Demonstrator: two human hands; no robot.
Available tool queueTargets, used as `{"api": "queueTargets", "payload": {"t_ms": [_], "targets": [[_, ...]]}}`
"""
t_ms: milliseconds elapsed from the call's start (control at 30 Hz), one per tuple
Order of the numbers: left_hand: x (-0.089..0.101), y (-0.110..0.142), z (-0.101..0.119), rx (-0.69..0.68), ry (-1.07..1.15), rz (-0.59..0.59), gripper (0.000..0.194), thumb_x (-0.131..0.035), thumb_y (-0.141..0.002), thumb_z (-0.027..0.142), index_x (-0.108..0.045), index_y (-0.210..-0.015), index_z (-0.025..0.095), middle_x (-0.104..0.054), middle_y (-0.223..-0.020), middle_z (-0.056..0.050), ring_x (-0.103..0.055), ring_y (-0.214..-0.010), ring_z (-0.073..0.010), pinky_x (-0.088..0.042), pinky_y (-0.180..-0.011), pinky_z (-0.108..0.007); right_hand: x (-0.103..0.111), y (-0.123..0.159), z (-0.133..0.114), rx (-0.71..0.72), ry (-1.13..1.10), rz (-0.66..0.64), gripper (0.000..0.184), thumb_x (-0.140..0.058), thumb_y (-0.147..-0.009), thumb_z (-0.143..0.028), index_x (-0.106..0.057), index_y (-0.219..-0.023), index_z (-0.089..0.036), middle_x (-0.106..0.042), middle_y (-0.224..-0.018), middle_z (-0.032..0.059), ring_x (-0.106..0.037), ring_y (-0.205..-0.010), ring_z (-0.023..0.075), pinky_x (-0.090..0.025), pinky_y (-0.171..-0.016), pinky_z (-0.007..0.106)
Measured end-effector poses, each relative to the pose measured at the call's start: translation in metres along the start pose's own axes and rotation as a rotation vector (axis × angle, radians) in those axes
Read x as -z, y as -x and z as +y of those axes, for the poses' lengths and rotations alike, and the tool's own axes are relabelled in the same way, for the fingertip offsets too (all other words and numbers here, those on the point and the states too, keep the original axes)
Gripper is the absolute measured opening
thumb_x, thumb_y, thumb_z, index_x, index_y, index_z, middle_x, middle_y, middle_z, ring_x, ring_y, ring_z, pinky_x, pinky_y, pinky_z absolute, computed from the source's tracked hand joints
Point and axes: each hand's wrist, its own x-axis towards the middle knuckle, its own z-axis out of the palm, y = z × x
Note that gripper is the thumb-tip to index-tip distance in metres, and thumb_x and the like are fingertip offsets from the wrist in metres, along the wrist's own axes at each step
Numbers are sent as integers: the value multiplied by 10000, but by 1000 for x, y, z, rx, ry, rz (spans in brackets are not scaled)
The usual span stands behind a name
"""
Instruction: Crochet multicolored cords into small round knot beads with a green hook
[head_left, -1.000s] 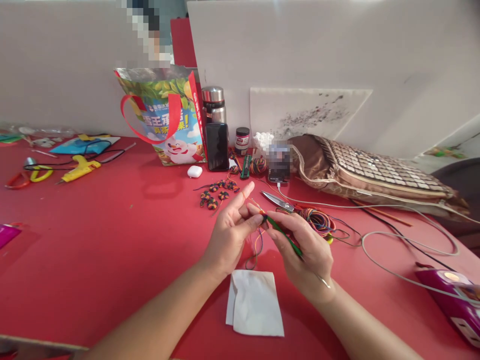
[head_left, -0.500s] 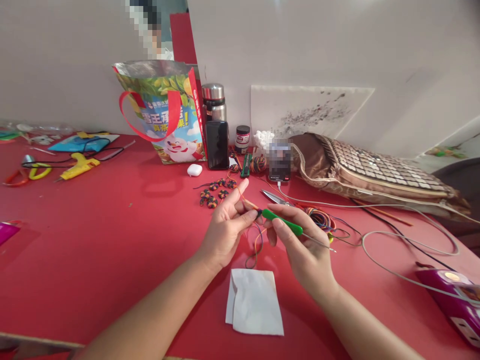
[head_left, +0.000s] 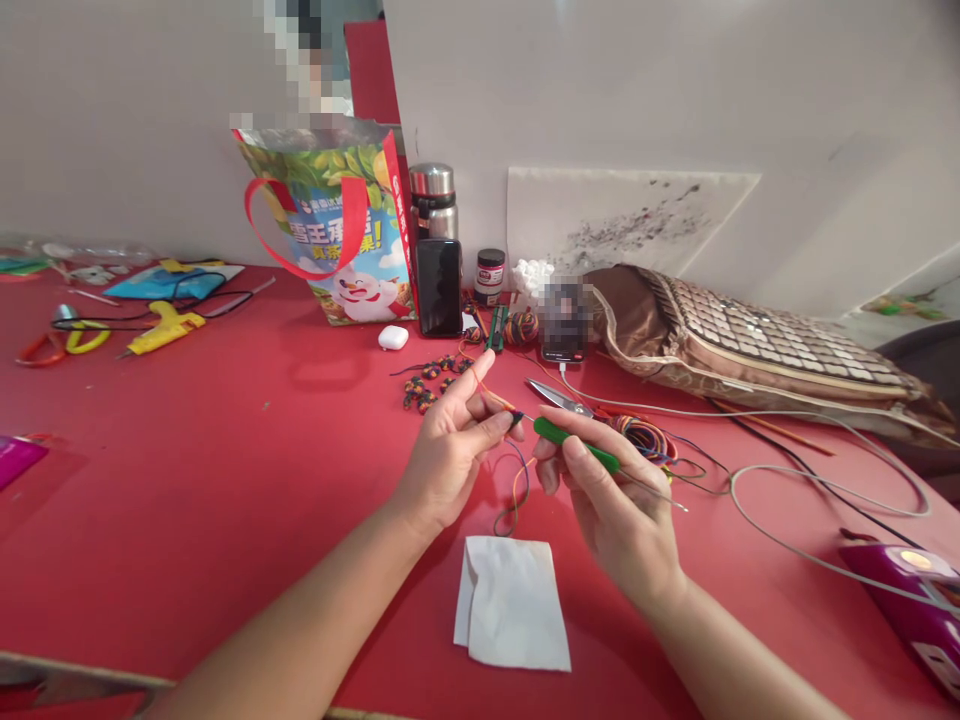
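Observation:
My left hand [head_left: 450,445] pinches a small knot of coloured cords [head_left: 516,417] between thumb and fingers, index finger raised. Loose cord ends [head_left: 514,490] hang down from it in orange, blue and dark strands. My right hand [head_left: 611,500] grips a green-handled hook tool [head_left: 577,445], its metal tip pointing at the knot and its thin metal shaft sticking out to the right. Both hands hover over the red table [head_left: 187,450], just above a folded white paper [head_left: 511,603].
Scissors [head_left: 559,398], a coil of coloured cords [head_left: 645,437] and several small woven knots [head_left: 431,385] lie behind the hands. Further back stand a printed bag [head_left: 337,235], flask [head_left: 433,200], black phone [head_left: 439,288], white earbud case [head_left: 393,338], brown purse [head_left: 750,340]. White cable [head_left: 825,480] loops right; glue gun [head_left: 161,330] left.
My right hand has swung the green tool from steeply tilted to nearly level, its tip at the knot. My left hand keeps its pinch on the cords.

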Motion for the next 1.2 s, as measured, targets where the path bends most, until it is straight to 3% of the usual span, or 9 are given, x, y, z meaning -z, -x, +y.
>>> {"api": "queueTargets", "payload": {"t_ms": [467,667,1200], "targets": [[1,-2,5,-6,7,25,978,-869,-815,97,-460,-1701,157,-716,-786,41,-712,-749,-121,-499,-777,-252,3,-3,-3,19,1,-37,215,-745,-1056,-330,-881,-1223,-324,-786,-924,47,-709,-680,144,-643,-651,318],[0,-1,7,-16,-9,22,995,-854,-831,94,-418,-1724,143,-711,-755,41,-704,-745,-122,-486,-772,-251,3,-2,-4,29,27,-25,226,-741,-1060,-334,-875,-1242,-323,-783,-902,47,-711,-668,151,-648,-646,327],[-3,1,0,-45,0,24,928,-854,-829,111,-512,-1682,235,-713,-762,54,-730,-778,-132,-481,-794,-276,0,-1,-3,38,20,15,215,-738,-1064,-329,-879,-1227,-331,-789,-922,47,-700,-679,131,-636,-651,299]]}}
